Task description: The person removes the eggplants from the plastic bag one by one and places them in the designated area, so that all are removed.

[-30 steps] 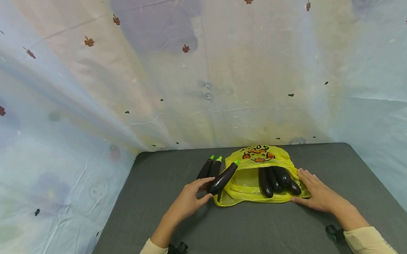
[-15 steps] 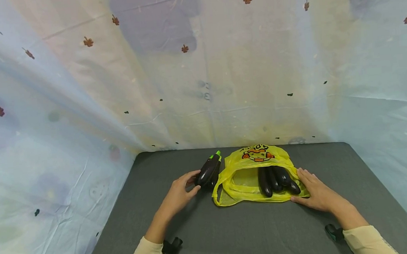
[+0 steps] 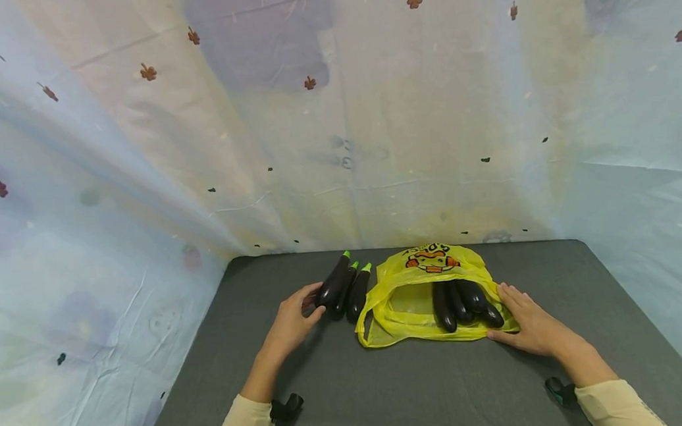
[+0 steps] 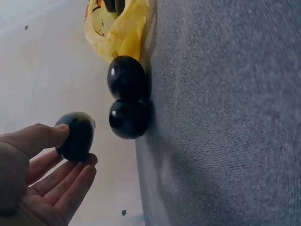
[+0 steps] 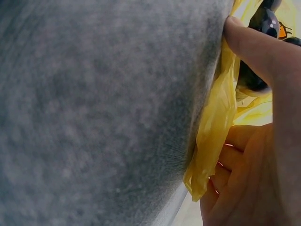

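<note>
My left hand point(image 3: 289, 322) pinches a dark eggplant point(image 3: 333, 283) near its blunt end, thumb on one side and fingers on the other. In the left wrist view that eggplant point(image 4: 77, 136) is held up off the grey table. Just right of it lie two more eggplants point(image 3: 359, 296), side by side, green stems pointing away. A yellow plastic bag point(image 3: 389, 275) with a printed cartoon lies with its mouth toward me, several eggplants point(image 3: 444, 308) inside. My right hand point(image 3: 533, 325) rests at the bag's right edge, fingers extended along its side and thumb at the lower rim.
The grey table point(image 3: 401, 393) reaches back to a pale patterned curtain point(image 3: 394, 123), which also hangs along both sides. Dark straps point(image 3: 287, 408) are worn on both wrists.
My left hand has carried its eggplant leftward from the bag's mouth, over the two loose eggplants, to their left side. My right hand has stayed at the bag.
</note>
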